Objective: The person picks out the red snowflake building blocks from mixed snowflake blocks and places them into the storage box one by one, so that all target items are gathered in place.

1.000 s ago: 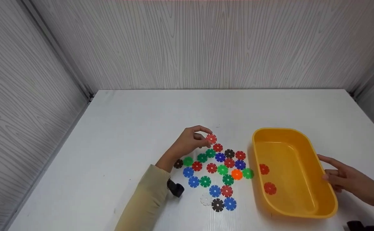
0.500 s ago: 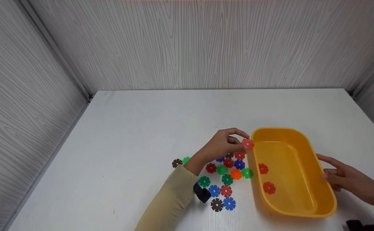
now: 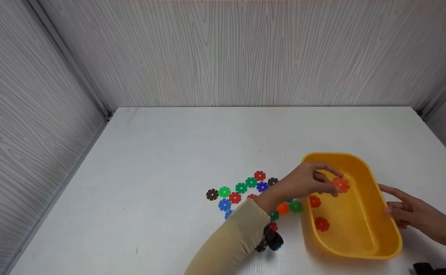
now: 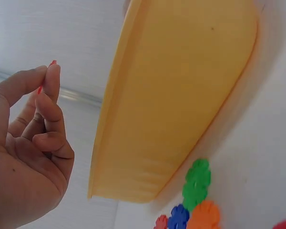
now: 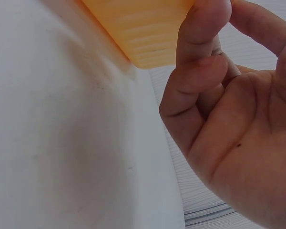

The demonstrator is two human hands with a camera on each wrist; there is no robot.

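My left hand pinching red disc over yellow tub; right hand spread, steadying tub's 3 o'clock rim. Two reds inside; loose discs on bench at tub's 9 o'clock remain.

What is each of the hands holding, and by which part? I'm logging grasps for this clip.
The left hand pinches a red disc by its edge, over the yellow tub. The right hand touches the tub's outer wall and grips nothing.
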